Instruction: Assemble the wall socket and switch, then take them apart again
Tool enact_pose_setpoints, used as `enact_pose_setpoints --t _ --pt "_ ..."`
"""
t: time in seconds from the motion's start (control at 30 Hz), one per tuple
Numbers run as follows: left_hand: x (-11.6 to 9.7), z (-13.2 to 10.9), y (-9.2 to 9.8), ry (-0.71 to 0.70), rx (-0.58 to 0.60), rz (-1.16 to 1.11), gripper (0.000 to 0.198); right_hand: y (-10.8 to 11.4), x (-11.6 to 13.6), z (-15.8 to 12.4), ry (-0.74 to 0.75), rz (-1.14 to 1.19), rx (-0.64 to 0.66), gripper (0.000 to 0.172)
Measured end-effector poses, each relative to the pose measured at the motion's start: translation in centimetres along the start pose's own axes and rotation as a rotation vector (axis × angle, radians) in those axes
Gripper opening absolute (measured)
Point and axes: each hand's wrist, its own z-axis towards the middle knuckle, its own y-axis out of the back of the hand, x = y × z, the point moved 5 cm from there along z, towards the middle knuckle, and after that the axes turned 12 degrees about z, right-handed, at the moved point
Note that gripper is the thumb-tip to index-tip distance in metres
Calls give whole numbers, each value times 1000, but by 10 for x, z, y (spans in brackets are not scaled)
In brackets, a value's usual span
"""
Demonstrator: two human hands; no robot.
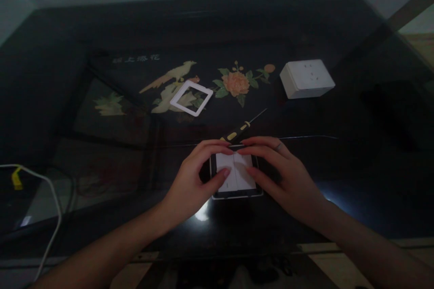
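Observation:
A white two-rocker wall switch point(236, 176) lies flat on the dark glass-topped table point(305, 207) near its front edge. My left hand point(195, 178) grips the switch from the left, fingers curled over its far edge and thumb on the left rocker. From the right, my right hand point(283, 176) does the same, its thumb resting on the right rocker; a ring shows on one finger. Both hands are closed on the switch, and their fingertips nearly meet at its far edge.
A black-and-yellow screwdriver point(239, 130) lies just behind the hands. A white square frame point(191, 98) rests further back to the left, and a white socket box point(307, 78) at back right. A white cable point(50, 207) runs along the left edge.

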Motion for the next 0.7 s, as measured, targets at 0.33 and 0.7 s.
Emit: enact_pose_setpoints --t 0.33,0.7 --pt "-2 1 -1 44 -5 -25 16 -4 0 2 31 -35 10 26" --pt "-2 -5 5 -128 -39 181 21 -3 0 0 35 -53 23 27"
